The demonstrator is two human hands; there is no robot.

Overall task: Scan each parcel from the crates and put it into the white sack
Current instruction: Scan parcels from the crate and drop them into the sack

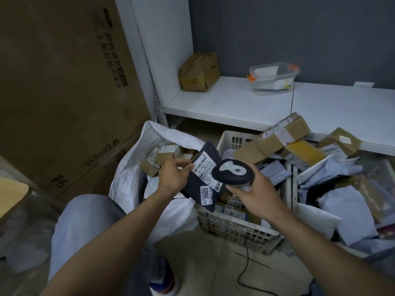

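The left hand [174, 174] pinches the left edge of a dark flat parcel [210, 149], thumb on top near its white label [203, 165], fingers curled under. The parcel is held tilted in the middle of the frame, above the gap where the sack [128, 174] meets the crate [235, 229]; its lower corner overhangs the crate's near left corner. The right hand [256, 195] is wrapped round the grip of a scanner [234, 171], whose dark rounded head lies over the parcel's right edge, just beside the label.

Left of centre, the sack's mouth gapes wide, its rim folded outward, with small brown boxes [164, 154] lying inside toward the back; open room shows in the mouth under the left hand. The sack's right side presses against the crate's left wall. The crate is heaped: a pile [310, 163] of cardboard boxes and pale mailers rises above the rim and spreads to the frame's right edge, one long box overhanging the far rim.

A knee [85, 227] sits at lower left, touching the sack. A black cable [245, 265] trails over bare floor [203, 263] at bottom centre. A tall carton [64, 82] closes off the left. Across the top right a white shelf [235, 103] juts over the crate's far side, carrying a crumpled box [199, 71] and a clear tub [273, 75], well apart.
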